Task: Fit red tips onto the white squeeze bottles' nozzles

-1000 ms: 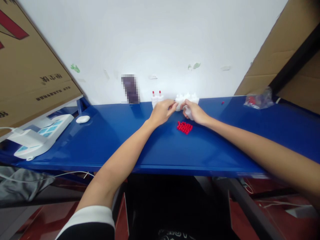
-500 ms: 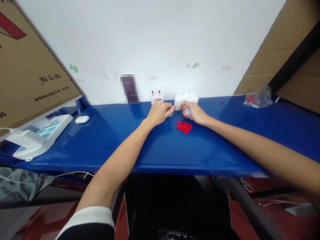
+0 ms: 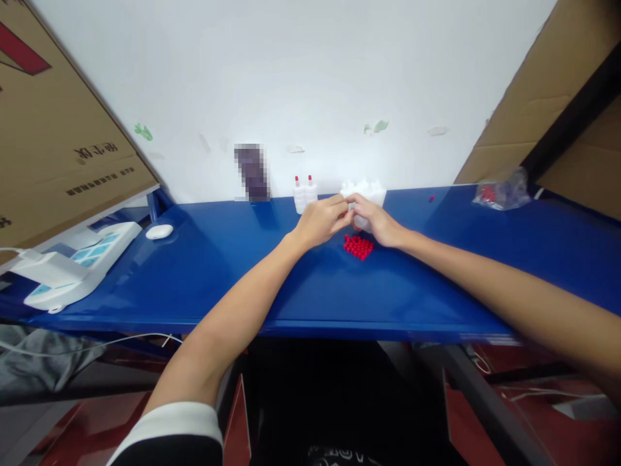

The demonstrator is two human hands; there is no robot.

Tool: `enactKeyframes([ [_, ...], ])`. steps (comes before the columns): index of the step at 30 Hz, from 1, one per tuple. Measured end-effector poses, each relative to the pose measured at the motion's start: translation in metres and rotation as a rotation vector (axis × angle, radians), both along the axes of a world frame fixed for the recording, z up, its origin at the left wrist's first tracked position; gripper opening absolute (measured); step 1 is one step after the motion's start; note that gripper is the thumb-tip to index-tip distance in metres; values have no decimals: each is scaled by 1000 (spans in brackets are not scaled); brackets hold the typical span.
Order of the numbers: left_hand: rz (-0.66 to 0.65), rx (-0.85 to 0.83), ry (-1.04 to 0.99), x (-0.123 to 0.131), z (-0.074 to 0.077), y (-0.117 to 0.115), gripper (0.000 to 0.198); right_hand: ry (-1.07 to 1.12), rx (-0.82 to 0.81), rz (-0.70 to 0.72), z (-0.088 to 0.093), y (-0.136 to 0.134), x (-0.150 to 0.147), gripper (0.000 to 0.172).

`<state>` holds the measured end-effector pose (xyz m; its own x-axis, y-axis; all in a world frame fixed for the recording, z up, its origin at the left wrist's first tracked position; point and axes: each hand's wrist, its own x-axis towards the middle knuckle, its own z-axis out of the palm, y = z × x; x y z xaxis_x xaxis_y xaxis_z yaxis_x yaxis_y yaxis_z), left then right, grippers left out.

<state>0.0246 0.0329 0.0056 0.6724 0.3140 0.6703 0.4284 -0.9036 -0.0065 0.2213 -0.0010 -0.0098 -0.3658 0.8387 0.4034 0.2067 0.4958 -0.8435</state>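
Note:
My left hand (image 3: 323, 221) and my right hand (image 3: 373, 220) meet fingertip to fingertip over the back of the blue table (image 3: 242, 272). Both are pinched on a small white bottle (image 3: 359, 223), mostly hidden by the fingers. Just in front of them lies a heap of small red caps (image 3: 358, 246). Behind the hands stands a cluster of white uncapped bottles (image 3: 367, 189) against the wall. Two white bottles with red caps (image 3: 303, 192) stand to the left of that cluster.
A white scale-like device (image 3: 72, 262) and a white mouse (image 3: 160, 231) sit at the left end. A clear bag with red pieces (image 3: 502, 190) lies at the far right, a lone red cap (image 3: 431, 199) near it. Cardboard boxes (image 3: 58, 129) flank both sides.
My left hand went down beside the capped bottles, then came back right to meet my right hand at the small white bottle. My right hand stayed nearly in place.

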Motion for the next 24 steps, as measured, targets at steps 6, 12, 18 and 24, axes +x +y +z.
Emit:
enactKeyframes([
  [6,82,-73,121,7,-2,-5,33,-103,87,-53,4,-5,0,51],
  [12,140,-77,202,6,-2,-6,29,-152,120,-56,2,-5,1,24],
  [18,93,-74,233,6,-5,-4,27,-154,113,-56,5,-9,-1,9],
  [24,45,-59,144,9,-1,-4,37,-35,80,-191,6,-7,-1,7],
])
